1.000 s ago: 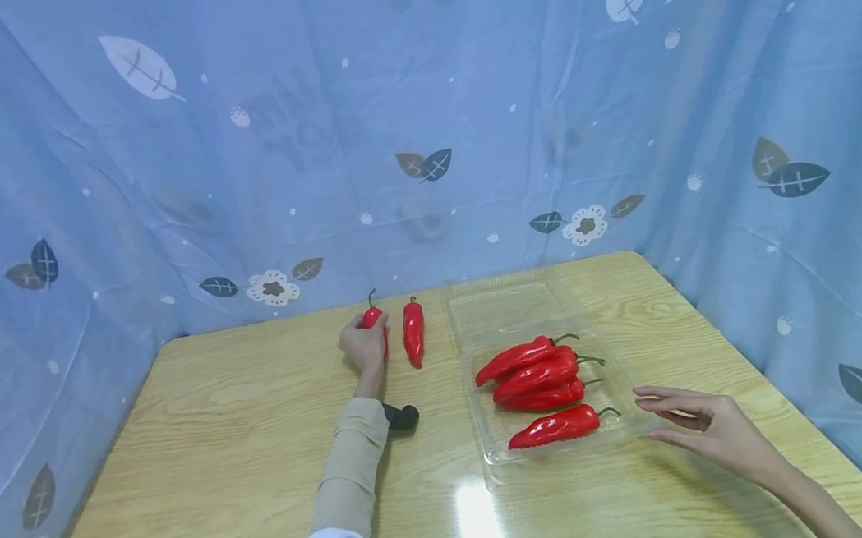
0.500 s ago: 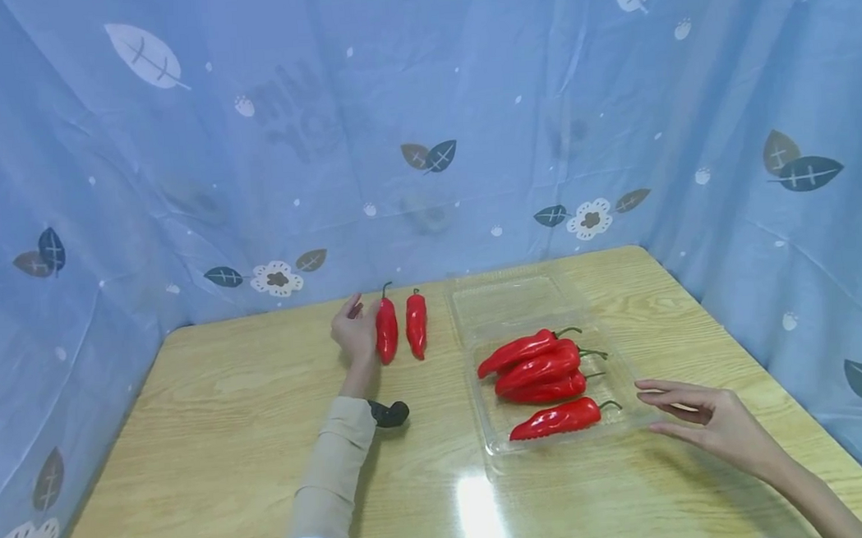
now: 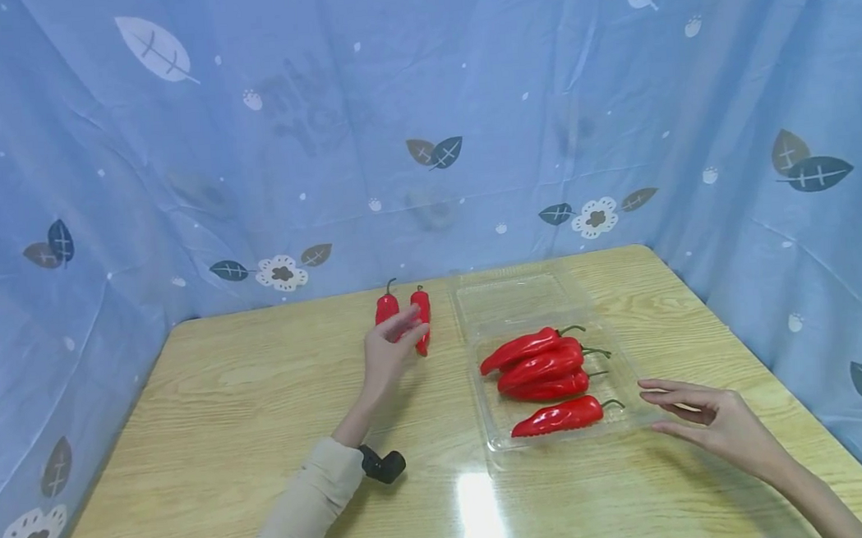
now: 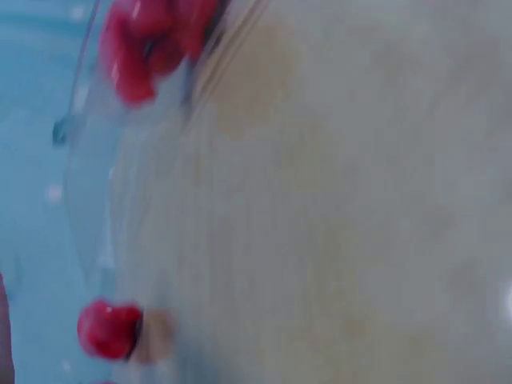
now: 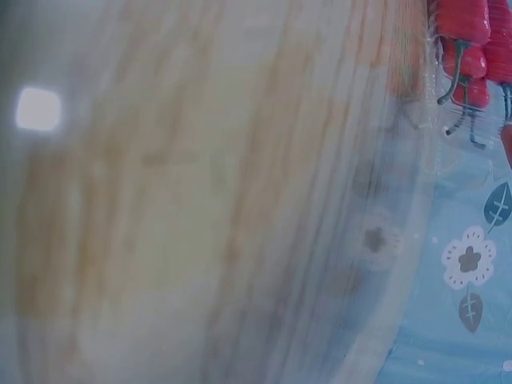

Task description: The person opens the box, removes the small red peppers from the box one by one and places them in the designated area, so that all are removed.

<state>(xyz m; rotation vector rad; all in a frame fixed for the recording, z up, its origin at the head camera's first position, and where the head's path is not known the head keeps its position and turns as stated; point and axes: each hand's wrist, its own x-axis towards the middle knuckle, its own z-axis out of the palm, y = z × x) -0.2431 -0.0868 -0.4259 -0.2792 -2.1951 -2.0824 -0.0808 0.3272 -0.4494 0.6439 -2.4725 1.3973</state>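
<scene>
In the head view my left hand [image 3: 391, 347] reaches over two red chili peppers at the back of the table, fingers and thumb apart. It partly covers the left chili pepper [image 3: 386, 306] and overlaps the right chili pepper [image 3: 423, 343]. My right hand [image 3: 714, 420] has its fingertips at the right edge of a clear plastic clamshell box [image 3: 496, 425], thumb apart from the fingers. Several red chili peppers [image 3: 544, 367] lie in the box, one of them [image 3: 559, 417] apart at the front. In the left wrist view a chili pepper [image 4: 110, 328] shows, blurred.
The box's lid [image 3: 510, 301] lies folded back behind its tray. A wood-grain table [image 3: 249, 445] carries everything, with a blue leaf-print curtain [image 3: 305, 145] along its back and sides. A black wrist device [image 3: 385, 465] sits on the left wrist.
My left hand set a chili pepper down beside the other, let go, and moved right over the pair. My right hand stays at the box edge. The head view has shifted slightly.
</scene>
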